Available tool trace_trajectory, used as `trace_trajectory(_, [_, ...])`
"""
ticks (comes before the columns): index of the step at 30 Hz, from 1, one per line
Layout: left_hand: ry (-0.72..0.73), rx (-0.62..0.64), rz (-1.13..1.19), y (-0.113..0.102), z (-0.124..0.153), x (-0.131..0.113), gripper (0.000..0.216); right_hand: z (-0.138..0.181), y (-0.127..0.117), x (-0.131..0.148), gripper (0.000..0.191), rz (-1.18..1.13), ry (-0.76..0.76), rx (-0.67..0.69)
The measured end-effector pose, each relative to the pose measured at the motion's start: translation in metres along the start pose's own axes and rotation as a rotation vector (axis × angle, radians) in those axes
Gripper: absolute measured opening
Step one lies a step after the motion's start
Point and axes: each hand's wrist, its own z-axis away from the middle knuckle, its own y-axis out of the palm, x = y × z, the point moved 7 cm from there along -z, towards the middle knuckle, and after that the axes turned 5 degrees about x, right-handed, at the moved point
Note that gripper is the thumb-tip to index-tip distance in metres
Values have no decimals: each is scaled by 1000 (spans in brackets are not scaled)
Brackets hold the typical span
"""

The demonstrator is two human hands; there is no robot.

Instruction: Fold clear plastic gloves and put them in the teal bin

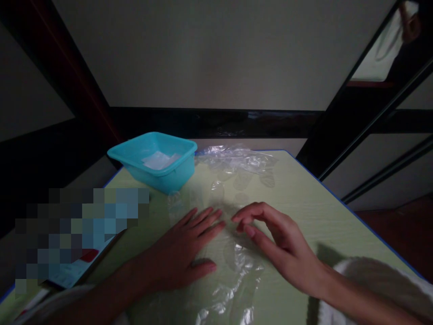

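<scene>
A clear, thin plastic disposable glove point(216, 192) lies spread on the table, its rounded finger ends pointing away from me. My left hand point(189, 246) rests flat on the film with fingers stretched out. Just right of it, my right hand point(280, 248) hovers low with bent fingers and the thumb apart from the index finger; nothing shows in its grasp. Crumpled clear film point(233, 275) reaches toward me between the hands. Farther back, a heap of similar clear plastic gloves point(243, 160) lies at the table's far edge.
A turquoise plastic basket point(182, 174) with white pieces inside stands at the back left of the pale table point(324, 216). A flat item point(67, 271), mostly pixelated, lies along the left side. Behind the table rises a grey panel point(216, 54) with dark trim.
</scene>
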Motion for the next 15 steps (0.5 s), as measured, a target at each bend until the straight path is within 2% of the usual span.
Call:
trace_trajectory(5, [-21,-25,-7,-1,1,-1,70,-14,2,-3,14,69,-40,33])
trace_trajectory(10, [-88,9,-46,2,0,-1,65,-9,10,-22,13,127,-50,247])
trace_trajectory(13, [-116,-5,-40,2,0,-1,63,-6,14,-23,13,123,-108,373])
trace_trajectory(15, [-114,-35,-33,0,0,-1,64,-6,16,-22,17,130,-139,407])
